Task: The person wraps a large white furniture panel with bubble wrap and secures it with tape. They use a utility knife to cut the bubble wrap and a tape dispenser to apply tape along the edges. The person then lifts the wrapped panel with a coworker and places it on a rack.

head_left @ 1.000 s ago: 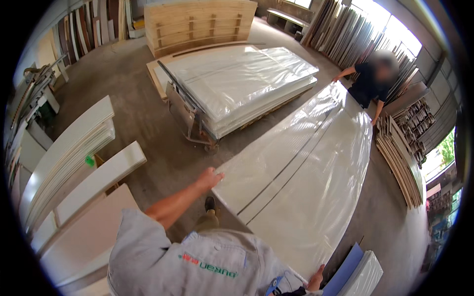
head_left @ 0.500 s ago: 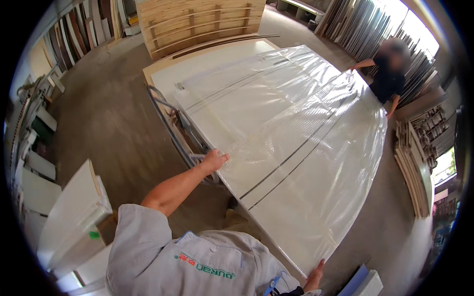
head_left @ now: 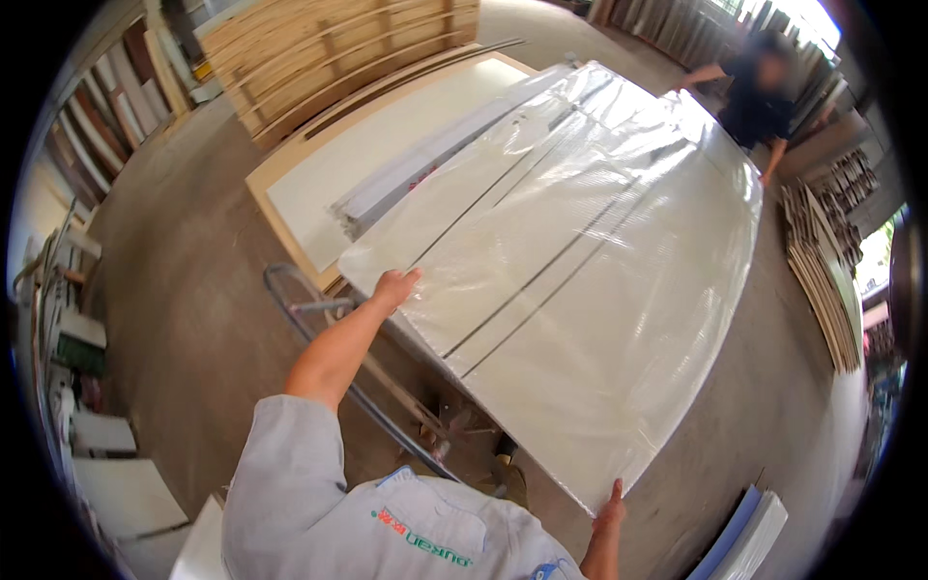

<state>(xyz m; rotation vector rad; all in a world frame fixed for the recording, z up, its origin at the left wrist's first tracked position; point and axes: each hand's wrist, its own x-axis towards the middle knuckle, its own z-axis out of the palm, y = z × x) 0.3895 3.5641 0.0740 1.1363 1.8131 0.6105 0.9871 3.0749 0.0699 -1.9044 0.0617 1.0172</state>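
A large white panel (head_left: 580, 358) wrapped in clear plastic stretches out before me, with dark stripes across it. Its near left edge is in my left hand (head_left: 394, 288), the thumb on top and the fingers hidden underneath. My right hand (head_left: 608, 512) grips the near right corner, its thumb up along the edge. Across the panel, a person in dark clothes (head_left: 759, 111) has both hands at the far edge. Beyond the panel's left side lie a white board (head_left: 314, 208) on a tan sheet and a long, pale wrapped package (head_left: 387, 184).
A curved metal-tube cart frame (head_left: 300, 314) stands low at my left, close to my legs. Behind the boards is a large wooden crate (head_left: 338, 53). Stacked boards (head_left: 822, 280) lean at the right, and wrapped slabs (head_left: 744, 541) stand at lower right.
The wrapped panel has shifted right, off the stack, uncovering the long package and more white board. Both my hands keep their hold on it. More of the cart frame shows.
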